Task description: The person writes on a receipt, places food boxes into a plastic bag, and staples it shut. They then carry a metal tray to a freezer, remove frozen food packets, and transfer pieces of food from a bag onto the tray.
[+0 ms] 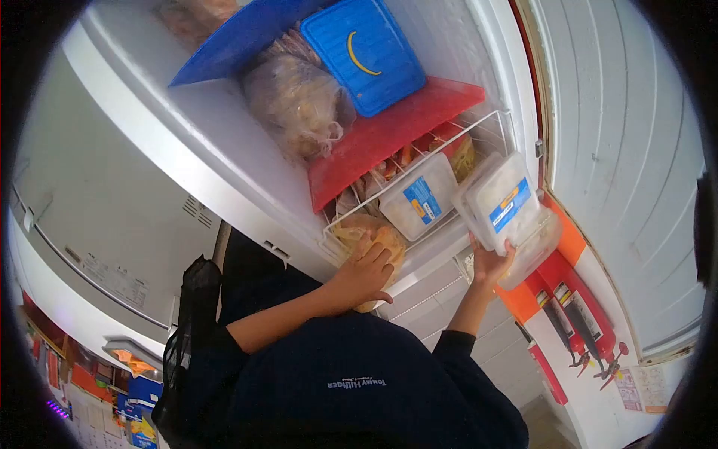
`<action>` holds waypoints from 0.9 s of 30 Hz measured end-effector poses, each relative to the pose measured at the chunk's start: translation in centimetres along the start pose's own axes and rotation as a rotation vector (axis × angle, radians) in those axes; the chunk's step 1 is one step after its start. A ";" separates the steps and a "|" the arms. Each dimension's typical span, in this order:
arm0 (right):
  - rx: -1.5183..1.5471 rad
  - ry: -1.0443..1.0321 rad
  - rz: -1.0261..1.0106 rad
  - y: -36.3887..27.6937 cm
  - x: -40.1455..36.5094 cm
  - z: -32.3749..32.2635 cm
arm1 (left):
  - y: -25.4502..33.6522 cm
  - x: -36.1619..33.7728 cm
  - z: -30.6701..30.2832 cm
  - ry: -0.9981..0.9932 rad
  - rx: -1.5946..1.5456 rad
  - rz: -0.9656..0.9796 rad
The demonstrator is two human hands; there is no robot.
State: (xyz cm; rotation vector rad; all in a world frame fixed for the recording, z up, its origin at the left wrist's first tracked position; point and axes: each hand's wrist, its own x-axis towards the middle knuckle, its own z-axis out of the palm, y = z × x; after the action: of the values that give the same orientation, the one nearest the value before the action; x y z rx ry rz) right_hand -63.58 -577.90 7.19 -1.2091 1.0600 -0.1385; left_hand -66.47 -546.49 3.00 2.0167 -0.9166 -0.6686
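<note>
My left hand (pixel 365 273) lies over a plastic bag of yellowish food (pixel 385 238) at the near left end of a white wire basket (pixel 374 196). Its fingers curl onto the bag and the thumb sticks out. My right hand (pixel 490 262) grips a clear plastic tub (pixel 508 198) with a blue label by its lower edge, above the basket's right end. Another clear container (pixel 535 251) shows beside that tub, partly hidden. One more labelled tub (pixel 420 198) sits in the basket between my hands.
An open chest freezer (pixel 142 142) holds a red divider (pixel 396 138), a blue divider (pixel 224 45), a blue lidded box (pixel 363 56) and a frosty bag (pixel 295 105). Fire extinguishers (pixel 576 314) stand at the right. A second freezer (pixel 112 202) is at the left.
</note>
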 end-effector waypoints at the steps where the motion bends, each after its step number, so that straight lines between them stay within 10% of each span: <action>1: 0.006 0.007 -0.004 0.0 -0.7 -0.4 | -0.1 0.2 0.0 0.008 0.005 -0.003; 13: 0.215 0.074 -0.049 -1.7 -6.6 -3.1 | -0.5 3.9 1.5 0.017 0.315 -0.075; 27: 0.430 -0.236 0.056 3.2 6.2 0.9 | 0.7 6.1 2.3 -0.062 0.511 -0.216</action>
State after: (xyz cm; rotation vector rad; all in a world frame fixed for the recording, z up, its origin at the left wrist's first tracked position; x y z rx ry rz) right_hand -60.93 -579.70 0.91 -0.7842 0.8049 -0.1664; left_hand -64.73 -552.60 1.56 2.5884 -0.9863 -0.6625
